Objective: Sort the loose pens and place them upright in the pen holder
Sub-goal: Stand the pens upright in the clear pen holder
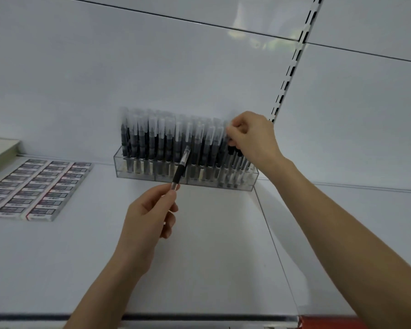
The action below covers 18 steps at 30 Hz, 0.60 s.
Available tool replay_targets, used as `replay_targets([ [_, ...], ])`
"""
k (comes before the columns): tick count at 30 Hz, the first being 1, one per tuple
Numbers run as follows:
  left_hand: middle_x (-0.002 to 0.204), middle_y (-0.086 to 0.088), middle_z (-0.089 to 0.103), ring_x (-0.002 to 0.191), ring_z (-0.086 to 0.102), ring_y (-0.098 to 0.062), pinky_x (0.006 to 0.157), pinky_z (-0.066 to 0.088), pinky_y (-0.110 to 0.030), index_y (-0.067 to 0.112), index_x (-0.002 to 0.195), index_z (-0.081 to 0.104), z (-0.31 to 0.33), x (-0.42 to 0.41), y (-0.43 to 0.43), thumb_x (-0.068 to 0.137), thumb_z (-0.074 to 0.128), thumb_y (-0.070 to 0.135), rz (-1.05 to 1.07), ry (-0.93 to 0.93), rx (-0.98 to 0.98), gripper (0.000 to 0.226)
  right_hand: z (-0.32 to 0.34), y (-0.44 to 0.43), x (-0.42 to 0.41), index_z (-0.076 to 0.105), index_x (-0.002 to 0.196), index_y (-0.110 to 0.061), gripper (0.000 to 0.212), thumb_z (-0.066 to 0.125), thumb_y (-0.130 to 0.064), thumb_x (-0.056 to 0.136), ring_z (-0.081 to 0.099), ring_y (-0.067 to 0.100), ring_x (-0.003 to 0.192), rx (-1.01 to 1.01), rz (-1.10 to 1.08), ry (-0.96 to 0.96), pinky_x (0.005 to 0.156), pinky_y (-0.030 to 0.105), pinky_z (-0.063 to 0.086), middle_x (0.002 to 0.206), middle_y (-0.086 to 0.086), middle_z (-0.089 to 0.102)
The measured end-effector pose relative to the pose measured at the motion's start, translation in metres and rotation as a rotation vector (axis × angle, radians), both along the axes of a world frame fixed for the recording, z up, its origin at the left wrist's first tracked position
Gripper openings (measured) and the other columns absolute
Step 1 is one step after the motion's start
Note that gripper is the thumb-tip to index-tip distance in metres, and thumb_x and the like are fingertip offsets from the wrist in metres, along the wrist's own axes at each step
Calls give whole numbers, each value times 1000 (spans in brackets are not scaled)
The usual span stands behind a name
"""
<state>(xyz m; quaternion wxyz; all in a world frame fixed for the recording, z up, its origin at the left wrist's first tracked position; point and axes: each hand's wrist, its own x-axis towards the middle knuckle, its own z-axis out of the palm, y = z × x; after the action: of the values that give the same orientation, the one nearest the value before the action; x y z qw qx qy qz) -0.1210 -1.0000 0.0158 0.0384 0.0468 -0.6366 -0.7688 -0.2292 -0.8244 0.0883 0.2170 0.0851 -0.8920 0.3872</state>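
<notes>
Figure: the clear pen holder (152,175) stood at the back of the shelf against the back panel, nearly full of capped pens (166,136) standing upright in rows; the right hand (252,136) reached over its right end, fingers curled round the tops of a few pens there, apparently steadying or parting them; the left hand (147,214), nearer the viewer, pinched one loose pen (180,169) by its lower end between thumb and fingers; that pen tilted up and to the right, its upper end in front of the holder's middle and not yet in any slot. The step in hand appeared to be seating this pen; it would go best if the right hand opened a gap among the neighbours and the left brought the pen vertical above that gap before lowering, since a slanted entry could knock the packed rows askew. The back panel (152,67) and the shelf (211,245) were plain white; a slotted upright (292,65) ran up the panel at right; rows of small labelled boxes (38,184) lay flat on the shelf at left, well apart from the holder.
</notes>
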Motion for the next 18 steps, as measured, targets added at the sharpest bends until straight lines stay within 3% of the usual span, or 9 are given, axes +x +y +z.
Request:
replay_targets([
  [6, 62, 3, 62, 48, 52, -7, 41, 42, -17, 22, 94, 66, 0, 1, 0, 87, 56, 11, 2, 13, 15, 16, -10, -5, 8, 60, 85, -10, 13, 59, -22, 88, 66, 23, 80, -17, -29, -40, 80, 38, 54, 83, 9, 68],
  [9, 63, 1, 62, 46, 52, -6, 41, 43, -17, 25, 92, 65, 4, 1, 6, 85, 59, 9, -15, 30, 25, 19, -14, 0, 34, 63, 85, -11, 12, 62, -23, 87, 69, 19, 73, -312, -13, -19, 70, 29, 56, 76, 6, 69],
  [11, 68, -5, 61, 46, 52, -6, 42, 43, -17, 26, 92, 65, 4, 0, 15, 85, 60, 8, -56, 50, -8, 21, -19, 2, 52, 66, 83, -12, 11, 61, -21, 87, 69, 15, 68, -505, 80, -112, 63, 23, 56, 73, 3, 71],
  [16, 68, -3, 59, 47, 55, -5, 46, 47, -19, 33, 92, 61, 5, -3, 42, 84, 61, 6, -199, 116, -194, 28, -31, 9, 73, 66, 78, -15, 9, 62, -13, 86, 69, 9, 63, -691, 172, -290, 62, 21, 57, 65, -4, 71],
  [18, 75, 2, 62, 61, 61, -4, 59, 50, -21, 35, 97, 59, 3, -6, 45, 85, 61, 11, -223, 171, -334, 27, -31, 18, 74, 64, 78, -13, 9, 61, -11, 86, 68, 11, 59, -728, 145, -286, 59, 20, 56, 65, -2, 70],
])
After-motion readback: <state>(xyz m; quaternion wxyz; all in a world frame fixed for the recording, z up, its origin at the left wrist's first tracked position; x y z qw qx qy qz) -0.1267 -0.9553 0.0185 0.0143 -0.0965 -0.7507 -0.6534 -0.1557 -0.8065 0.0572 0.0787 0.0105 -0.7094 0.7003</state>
